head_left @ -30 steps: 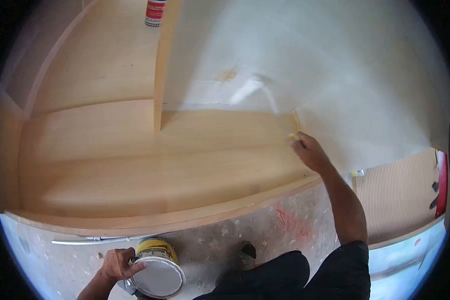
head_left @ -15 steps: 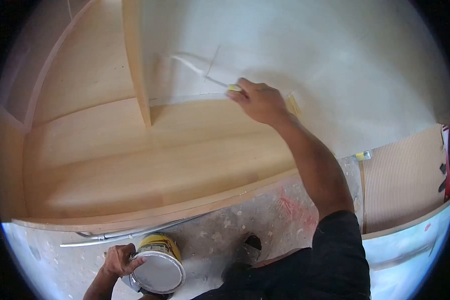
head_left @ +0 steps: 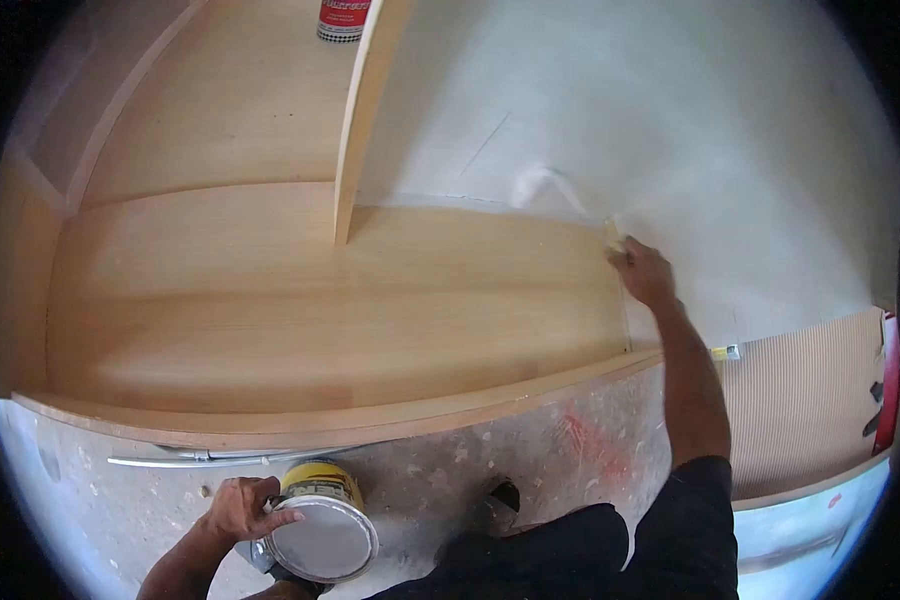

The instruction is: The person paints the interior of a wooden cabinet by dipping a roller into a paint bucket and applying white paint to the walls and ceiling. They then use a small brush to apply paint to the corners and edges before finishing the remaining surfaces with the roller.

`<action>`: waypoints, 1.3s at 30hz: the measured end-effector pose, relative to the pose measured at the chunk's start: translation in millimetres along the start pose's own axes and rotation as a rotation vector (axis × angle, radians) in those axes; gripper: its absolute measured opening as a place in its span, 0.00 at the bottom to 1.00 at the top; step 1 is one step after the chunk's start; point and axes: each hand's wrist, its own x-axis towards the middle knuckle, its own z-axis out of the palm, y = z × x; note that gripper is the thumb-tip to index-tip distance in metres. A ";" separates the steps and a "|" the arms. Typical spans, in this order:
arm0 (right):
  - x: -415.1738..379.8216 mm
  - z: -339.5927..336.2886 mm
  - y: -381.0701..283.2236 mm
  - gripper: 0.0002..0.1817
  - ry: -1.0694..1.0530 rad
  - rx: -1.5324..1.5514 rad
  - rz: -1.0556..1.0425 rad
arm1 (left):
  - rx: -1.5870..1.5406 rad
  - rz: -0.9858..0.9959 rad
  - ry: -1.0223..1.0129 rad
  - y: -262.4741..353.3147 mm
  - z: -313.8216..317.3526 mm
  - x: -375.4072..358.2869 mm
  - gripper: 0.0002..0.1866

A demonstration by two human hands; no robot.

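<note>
My right hand (head_left: 648, 272) is closed around the handle of a small paint roller (head_left: 548, 186), at the right end of the wooden shelf. Its white head is smeared by motion over the pale back panel (head_left: 710, 140), just above the shelf edge. Lower left, my left hand (head_left: 243, 508) grips the rim of a yellow-labelled paint bucket (head_left: 322, 535), thumb over the edge. Pale grey-white paint shows inside the bucket, which is tilted toward me.
A wooden divider (head_left: 355, 150) rises from the light wood shelf (head_left: 300, 320). Behind it, left, stands a red can (head_left: 342, 20). Metal tubing (head_left: 190, 459) lies on the spattered floor (head_left: 420, 500) below. At right is a ribbed beige panel (head_left: 800, 410).
My right hand with the roller has swept right and down to the shelf's right end. The view has shifted, bringing the red can into sight. My left hand stays on the bucket.
</note>
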 end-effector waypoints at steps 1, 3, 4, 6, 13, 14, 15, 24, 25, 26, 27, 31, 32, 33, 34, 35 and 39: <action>9.9 8.2 -29.3 0.29 -0.031 0.047 -0.052 | 0.001 0.009 0.004 -1.3 0.8 -0.8 0.35; 26.5 30.4 -89.5 0.32 -0.038 0.025 -0.129 | 0.022 -0.022 0.028 -0.1 2.5 -3.2 0.38; 27.5 24.7 -126.1 0.32 -0.092 0.096 -0.153 | 0.035 -0.037 0.034 0.8 3.3 -5.1 0.40; 29.8 49.0 -167.8 0.24 0.092 0.215 -0.340 | 0.020 -0.050 0.043 2.9 3.4 -6.2 0.39; 30.1 54.3 -172.0 0.26 -0.029 0.232 -0.248 | -0.055 -0.106 0.161 3.1 14.1 -12.3 0.36; 31.3 54.4 -152.3 0.26 -0.027 0.193 -0.234 | -0.037 -0.101 0.162 3.8 12.7 -13.1 0.35; 28.7 50.4 -130.5 0.27 -0.046 0.186 -0.194 | -0.021 -0.095 0.167 3.0 12.3 -12.4 0.35; -34.5 -6.7 48.6 0.27 -0.072 -0.029 0.201 | -0.079 0.066 0.226 15.7 -20.0 -25.6 0.32; -39.9 -12.8 53.1 0.27 -0.141 -0.017 0.263 | -0.060 0.129 0.259 26.3 -29.7 -28.7 0.32; -43.7 -9.8 57.4 0.24 -0.126 0.015 0.203 | -0.057 0.134 0.271 39.8 -40.4 -33.4 0.35; -43.7 -6.4 57.0 0.23 -0.136 0.094 0.137 | -0.007 0.189 0.321 46.4 -54.1 -38.2 0.36; -38.8 -1.6 2.7 0.18 -0.142 0.304 -0.140 | 0.165 0.318 0.687 37.0 -94.2 -51.0 0.44; -36.0 -2.9 -21.0 0.17 -0.136 0.325 -0.215 | 0.209 0.279 0.775 35.2 -106.7 -51.5 0.42; -30.7 1.3 -39.3 0.18 -0.141 0.318 -0.269 | 0.256 0.235 0.866 36.0 -120.9 -51.6 0.40; -25.6 5.7 -56.9 0.19 -0.145 0.314 -0.324 | 0.252 0.199 0.955 34.6 -129.7 -46.3 0.37; -20.3 8.7 -74.8 0.20 -0.145 0.306 -0.377 | 0.246 0.167 1.047 32.0 -137.7 -38.5 0.33; 4.0 12.3 -139.2 0.22 -0.229 0.141 -0.472 | 0.396 -0.073 0.891 28.1 -169.1 -22.9 0.29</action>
